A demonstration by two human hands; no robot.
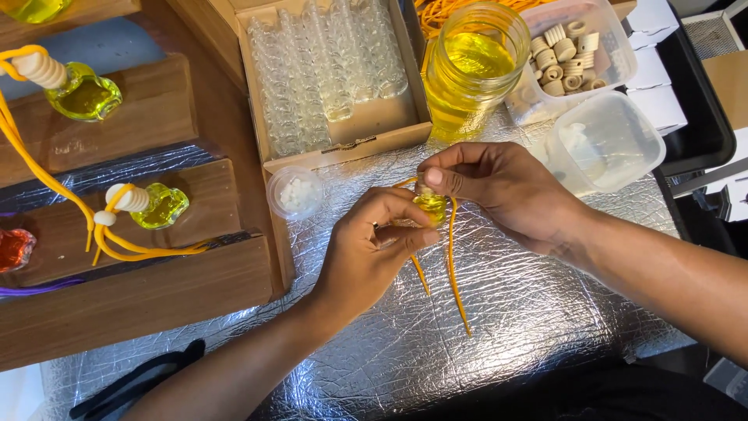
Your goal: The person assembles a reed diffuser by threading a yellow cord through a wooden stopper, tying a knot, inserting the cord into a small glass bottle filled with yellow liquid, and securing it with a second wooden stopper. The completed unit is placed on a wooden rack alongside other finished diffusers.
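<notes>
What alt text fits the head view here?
Both hands, left hand and right hand, pinch a small yellow bottle with an orange cord over a silver foil mat. Behind stand a jar of yellow liquid and a box of empty bottles.

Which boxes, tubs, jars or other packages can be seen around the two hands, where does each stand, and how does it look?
Open brown cardboard box: behind the hands, filled with clear small bottles.
Clear glass jar: right of the box, yellow liquid inside.
Clear plastic tub: back right, holding beige wooden caps.
Lidded translucent plastic tub: beside the right hand.
Small round clear cup: beyond the left hand, white bits inside.
No labels, signs or screens.
</notes>
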